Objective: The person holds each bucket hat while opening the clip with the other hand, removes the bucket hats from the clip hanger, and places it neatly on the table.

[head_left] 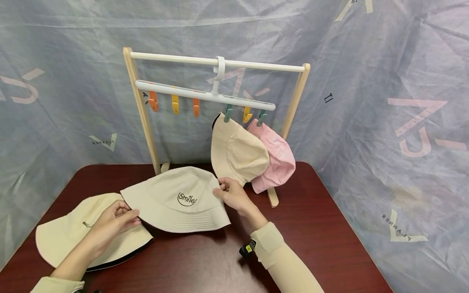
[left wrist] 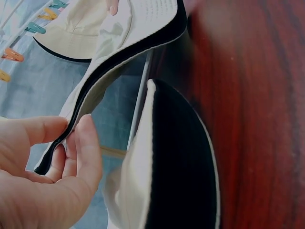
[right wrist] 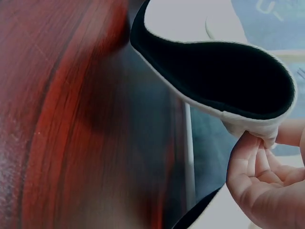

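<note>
A white bucket hat (head_left: 165, 203) with "Smile" lettering is held above the table between both hands. My left hand (head_left: 113, 221) pinches the left end of its brim between thumb and fingers; the left wrist view shows the hand (left wrist: 62, 167) on the dark-edged brim. At the hat's right side, my right hand (head_left: 232, 195) pinches the cloth, and in the right wrist view the hat's dark inside (right wrist: 224, 78) faces the camera. Beneath my left hand lies a cream bucket hat (head_left: 66, 236) with small dark lettering, on the table's left.
A wooden rack (head_left: 141, 110) carries a white hanger (head_left: 176, 90) with several coloured clips. A beige bucket hat (head_left: 245, 150) hangs from a green clip (head_left: 228, 114), and a pink hat (head_left: 276, 158) from another at the right. Dark red table (head_left: 311, 244); grey cloth (head_left: 366, 122) behind.
</note>
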The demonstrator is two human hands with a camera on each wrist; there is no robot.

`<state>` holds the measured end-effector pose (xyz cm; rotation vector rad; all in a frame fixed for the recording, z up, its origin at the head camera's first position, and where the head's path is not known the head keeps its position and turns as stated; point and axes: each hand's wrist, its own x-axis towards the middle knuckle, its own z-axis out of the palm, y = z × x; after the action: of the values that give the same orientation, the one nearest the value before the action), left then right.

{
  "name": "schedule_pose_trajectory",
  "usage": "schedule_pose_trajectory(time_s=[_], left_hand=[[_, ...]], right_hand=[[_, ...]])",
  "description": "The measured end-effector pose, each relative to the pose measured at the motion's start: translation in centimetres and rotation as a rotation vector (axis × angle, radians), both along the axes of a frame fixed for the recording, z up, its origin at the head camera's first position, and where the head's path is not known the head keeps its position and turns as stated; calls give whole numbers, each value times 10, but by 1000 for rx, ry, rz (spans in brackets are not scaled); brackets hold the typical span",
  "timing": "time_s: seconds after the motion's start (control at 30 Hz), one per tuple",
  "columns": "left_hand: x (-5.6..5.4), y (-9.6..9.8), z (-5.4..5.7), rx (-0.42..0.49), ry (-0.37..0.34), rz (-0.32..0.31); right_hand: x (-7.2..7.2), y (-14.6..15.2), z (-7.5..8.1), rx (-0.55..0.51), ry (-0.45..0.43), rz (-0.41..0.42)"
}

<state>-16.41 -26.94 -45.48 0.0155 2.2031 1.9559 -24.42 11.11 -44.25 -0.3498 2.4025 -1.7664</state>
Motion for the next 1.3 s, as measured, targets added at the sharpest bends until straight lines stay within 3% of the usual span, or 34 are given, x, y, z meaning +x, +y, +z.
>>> schedule_pose_trajectory(time_s=[0.33,0.8,0.97,1.3], left_hand=[[11,-10,-3,3,-40,36],[17,-17,-11,-18,-173,38],[19,-18,-14,-12,-186,46],[20,-18,-16,-73,-197,43]], right_hand=[[-8,-15,10,68,3,69],[-28,-29,17,77,-170,146],[-31,-34,16,103,-168,160],[-37,-38,9,230,-74,163]])
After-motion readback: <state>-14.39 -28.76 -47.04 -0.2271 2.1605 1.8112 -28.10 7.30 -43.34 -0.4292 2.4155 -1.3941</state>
